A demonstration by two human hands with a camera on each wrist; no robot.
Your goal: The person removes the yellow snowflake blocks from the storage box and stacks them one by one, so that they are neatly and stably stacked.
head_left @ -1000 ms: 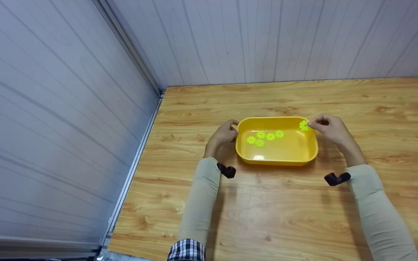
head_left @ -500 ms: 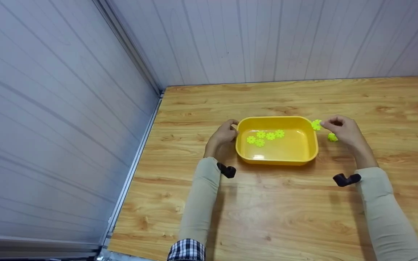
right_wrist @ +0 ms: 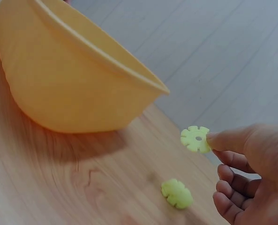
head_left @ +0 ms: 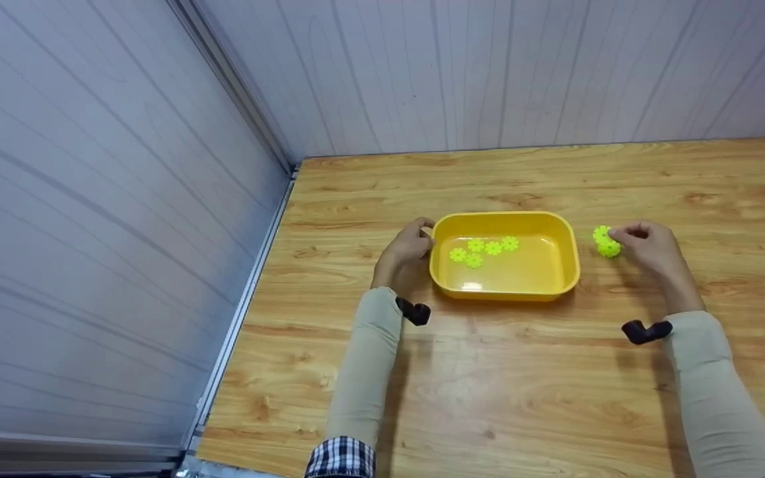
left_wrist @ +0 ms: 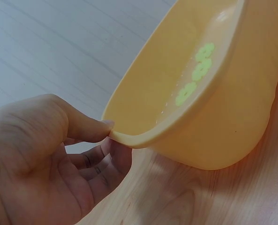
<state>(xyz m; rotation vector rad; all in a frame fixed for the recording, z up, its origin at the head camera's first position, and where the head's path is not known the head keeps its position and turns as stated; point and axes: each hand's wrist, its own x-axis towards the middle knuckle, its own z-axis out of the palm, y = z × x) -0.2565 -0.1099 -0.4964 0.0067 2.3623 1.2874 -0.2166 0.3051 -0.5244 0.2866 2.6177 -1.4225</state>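
Observation:
A yellow plastic basin [head_left: 505, 292] stands on the wooden table. My left hand [head_left: 409, 244] pinches its left rim between thumb and fingers, as the left wrist view shows. Several flat, notched, yellow-green flower-shaped discs [head_left: 493, 248] lie on the basin's floor. To the right of the basin, my right hand [head_left: 653, 249] pinches one such notched disc [right_wrist: 197, 139] by its edge, above the table. Below it, more of the same discs [right_wrist: 176, 193] sit on the tabletop, seemingly stacked. In the head view the held disc overlaps them.
The wood-grain table [head_left: 489, 392] meets a pale panelled wall [head_left: 489, 73] at the back. Another panelled wall [head_left: 90, 232] with a metal edge runs along the left. Black wrist mounts [head_left: 647, 331] stick out from both sleeves.
My right hand has moved right with the disc, from over the basin's right corner to above the discs on the table. My left hand keeps its hold on the rim.

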